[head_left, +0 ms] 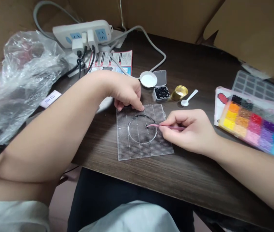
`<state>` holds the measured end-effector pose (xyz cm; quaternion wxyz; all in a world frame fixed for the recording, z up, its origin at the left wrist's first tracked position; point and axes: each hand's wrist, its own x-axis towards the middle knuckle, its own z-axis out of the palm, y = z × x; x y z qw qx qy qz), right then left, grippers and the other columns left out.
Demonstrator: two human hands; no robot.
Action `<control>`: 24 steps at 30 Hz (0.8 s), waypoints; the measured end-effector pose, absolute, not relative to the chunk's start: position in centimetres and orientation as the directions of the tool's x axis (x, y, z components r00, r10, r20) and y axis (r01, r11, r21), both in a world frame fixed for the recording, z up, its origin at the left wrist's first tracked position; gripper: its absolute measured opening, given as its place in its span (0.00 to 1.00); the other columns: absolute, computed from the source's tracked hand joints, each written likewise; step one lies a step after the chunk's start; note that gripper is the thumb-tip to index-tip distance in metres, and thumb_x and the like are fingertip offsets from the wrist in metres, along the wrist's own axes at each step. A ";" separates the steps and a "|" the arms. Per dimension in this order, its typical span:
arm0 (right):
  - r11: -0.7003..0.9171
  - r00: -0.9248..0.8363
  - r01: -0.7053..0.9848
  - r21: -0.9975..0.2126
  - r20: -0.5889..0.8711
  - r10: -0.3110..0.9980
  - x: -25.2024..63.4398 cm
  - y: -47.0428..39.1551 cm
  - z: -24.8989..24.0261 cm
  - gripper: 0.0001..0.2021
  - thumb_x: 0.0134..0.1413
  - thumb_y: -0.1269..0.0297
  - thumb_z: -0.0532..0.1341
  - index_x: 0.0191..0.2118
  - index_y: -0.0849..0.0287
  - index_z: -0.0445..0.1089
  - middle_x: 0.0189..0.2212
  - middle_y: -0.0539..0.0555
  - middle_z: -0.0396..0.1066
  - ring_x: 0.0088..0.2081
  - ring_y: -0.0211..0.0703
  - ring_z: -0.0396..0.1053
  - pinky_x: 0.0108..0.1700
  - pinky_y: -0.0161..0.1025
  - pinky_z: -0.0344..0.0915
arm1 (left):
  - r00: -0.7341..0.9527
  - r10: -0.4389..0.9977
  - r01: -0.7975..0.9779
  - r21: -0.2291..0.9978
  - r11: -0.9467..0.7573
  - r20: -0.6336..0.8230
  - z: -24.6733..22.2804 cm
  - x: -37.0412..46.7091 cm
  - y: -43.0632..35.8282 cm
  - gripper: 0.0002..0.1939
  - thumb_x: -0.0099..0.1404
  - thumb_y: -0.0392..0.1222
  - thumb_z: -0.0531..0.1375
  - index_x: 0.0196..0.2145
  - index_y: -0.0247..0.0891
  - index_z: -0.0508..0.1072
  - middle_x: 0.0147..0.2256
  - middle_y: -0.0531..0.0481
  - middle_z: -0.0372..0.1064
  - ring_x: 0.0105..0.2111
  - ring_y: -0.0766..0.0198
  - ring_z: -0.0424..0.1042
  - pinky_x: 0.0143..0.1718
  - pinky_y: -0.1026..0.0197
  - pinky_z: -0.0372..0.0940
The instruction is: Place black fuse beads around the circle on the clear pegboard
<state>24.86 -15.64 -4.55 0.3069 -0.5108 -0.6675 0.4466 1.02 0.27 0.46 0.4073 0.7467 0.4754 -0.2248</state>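
1. While our left hand [128, 91] bends loosely over the far edge of the square clear plastic pegboard [127, 153], its fingers curl half-closed, tips on that edge; we cannot tell whether it grips anything.
2. Our right hand [191, 129] is pinched closed on the slim pink tweezers [155, 125]; their tip meets a small black bead [147, 126] inside the pale circular outline on the board; we cannot tell whether they hold it.
3. Our pegboard lies flat on the dark wood-grain tabletop [199, 180]; an arc of small black beads [141, 115] follows the circle's far side.
4. Beyond the board we see the small clear lidded box [156, 97] of black beads, lid raised; beside it stand the round gold container [178, 94] and, next, the white plastic spoon [189, 98].
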 end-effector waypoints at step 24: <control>0.163 -0.287 0.460 -0.873 0.028 0.958 25.7 -15.5 -4.9 0.05 0.66 0.66 0.76 0.35 0.54 0.88 0.22 0.51 0.71 0.24 0.41 0.58 0.25 0.46 0.51 | 0.483 0.539 0.876 0.378 -0.301 -0.690 0.7 1.0 -0.3 0.26 0.81 0.48 0.70 0.24 0.43 0.73 0.16 0.51 0.67 0.24 0.60 0.73 0.35 0.50 0.64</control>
